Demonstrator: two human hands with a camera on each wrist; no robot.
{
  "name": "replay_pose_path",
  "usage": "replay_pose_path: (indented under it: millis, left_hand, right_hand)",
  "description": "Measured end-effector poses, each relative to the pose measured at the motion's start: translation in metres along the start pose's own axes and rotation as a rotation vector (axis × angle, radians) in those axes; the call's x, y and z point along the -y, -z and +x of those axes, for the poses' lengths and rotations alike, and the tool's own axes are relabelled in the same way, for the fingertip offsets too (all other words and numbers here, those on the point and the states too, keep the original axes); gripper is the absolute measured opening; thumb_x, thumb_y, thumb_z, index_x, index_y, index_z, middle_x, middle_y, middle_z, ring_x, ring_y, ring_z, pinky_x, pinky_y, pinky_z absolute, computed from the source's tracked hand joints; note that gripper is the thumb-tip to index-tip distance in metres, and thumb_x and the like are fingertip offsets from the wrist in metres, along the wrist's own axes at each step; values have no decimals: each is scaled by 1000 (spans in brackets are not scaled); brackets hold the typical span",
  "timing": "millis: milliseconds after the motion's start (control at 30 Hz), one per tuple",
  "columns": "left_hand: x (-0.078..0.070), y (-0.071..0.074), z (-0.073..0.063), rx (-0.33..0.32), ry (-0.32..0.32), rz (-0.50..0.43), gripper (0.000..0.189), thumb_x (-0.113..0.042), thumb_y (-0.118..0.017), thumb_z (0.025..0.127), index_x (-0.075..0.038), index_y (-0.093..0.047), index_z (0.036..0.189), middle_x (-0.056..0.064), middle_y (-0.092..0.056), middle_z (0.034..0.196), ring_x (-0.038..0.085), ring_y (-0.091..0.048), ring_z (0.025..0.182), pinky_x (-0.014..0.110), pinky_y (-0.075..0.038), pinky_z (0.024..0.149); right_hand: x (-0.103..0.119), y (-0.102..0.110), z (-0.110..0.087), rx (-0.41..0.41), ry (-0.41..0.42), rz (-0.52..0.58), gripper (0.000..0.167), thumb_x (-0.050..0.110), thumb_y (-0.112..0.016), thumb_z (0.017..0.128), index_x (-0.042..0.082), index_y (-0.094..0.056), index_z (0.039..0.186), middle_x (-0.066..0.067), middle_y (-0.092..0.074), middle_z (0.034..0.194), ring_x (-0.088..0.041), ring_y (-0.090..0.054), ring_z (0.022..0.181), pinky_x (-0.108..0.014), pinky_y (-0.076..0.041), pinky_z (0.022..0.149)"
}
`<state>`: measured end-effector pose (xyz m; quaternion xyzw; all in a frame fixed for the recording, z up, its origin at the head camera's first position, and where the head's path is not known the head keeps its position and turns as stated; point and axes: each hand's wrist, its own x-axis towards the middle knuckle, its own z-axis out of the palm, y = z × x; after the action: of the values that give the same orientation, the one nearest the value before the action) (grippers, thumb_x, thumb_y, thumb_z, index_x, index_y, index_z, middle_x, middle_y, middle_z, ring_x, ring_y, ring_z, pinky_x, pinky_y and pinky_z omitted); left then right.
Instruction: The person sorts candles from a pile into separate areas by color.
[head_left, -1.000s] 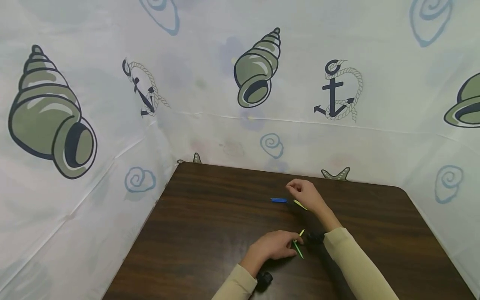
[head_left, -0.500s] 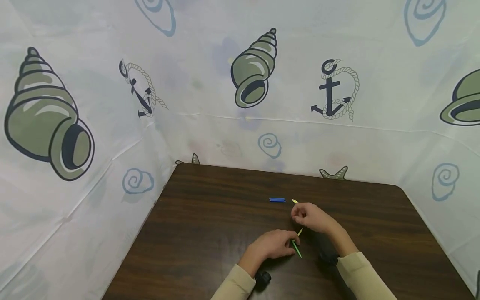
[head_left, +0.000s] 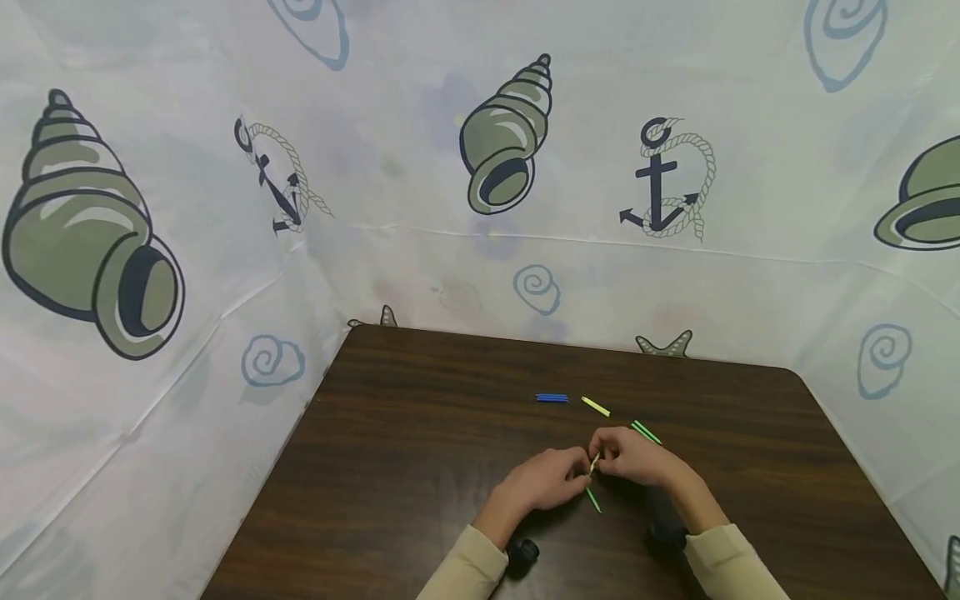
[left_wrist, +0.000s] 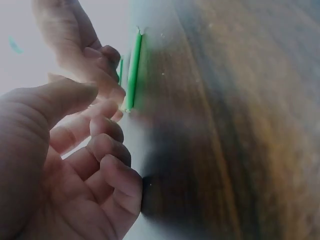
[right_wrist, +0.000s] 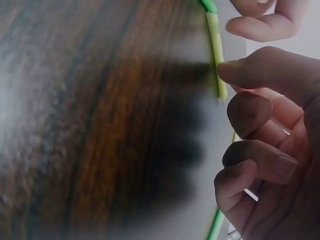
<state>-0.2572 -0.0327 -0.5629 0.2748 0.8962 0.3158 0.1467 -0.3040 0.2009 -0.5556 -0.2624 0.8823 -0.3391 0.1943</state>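
In the head view, a thin yellow candle-like stick (head_left: pixel 595 463) meets a similar green stick (head_left: pixel 594 500) at an angle on the table. My right hand (head_left: pixel 639 458) pinches the yellow stick, its thumb pressed to the side near one end in the right wrist view. My left hand (head_left: pixel 546 480) is close by on the other side, around where the two sticks meet. Its fingers are loosely bent, thumb and fingertips apart, in the left wrist view. There the green stick (left_wrist: pixel 134 72) shows a short wick-like thread; the yellow one is hidden.
Farther back on the dark wood table (head_left: pixel 420 433) lie several blue sticks (head_left: pixel 552 398) side by side, a short yellow bundle (head_left: pixel 596 407) and green sticks (head_left: pixel 646 432) just beyond my right hand. A patterned cloth (head_left: pixel 420 167) hangs around the table.
My right hand has come back toward me, from beside the yellow bundle to the near yellow stick, uncovering the green sticks. My left hand has shifted slightly, its fingertips drawn nearer the yellow stick.
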Motion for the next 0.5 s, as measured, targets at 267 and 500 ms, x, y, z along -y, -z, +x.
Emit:
replay_pose_path:
  millis: [267,500]
  left_hand:
    - [3,4,-2,-77,31,-27,20,-28,-67,108,-19,-67,125,-10,-57,79,5,-50,62,23,-41,58]
    - [9,2,0,-135,68,20,24,-26,-73,104,-19,-67,126,-8,-57,78,6,-49,61,24,-40,56]
  right_hand:
    - [-1,-8,8,-32,-8,-45,4,13,-75,100,13,-71,99,6,-55,74,-7,-49,64,-26,-43,60]
    - [6,-12,14,-37,17,-24,6,17,-72,102,11,-71,100,4,-56,75,-8,-49,63,-26,-42,60]
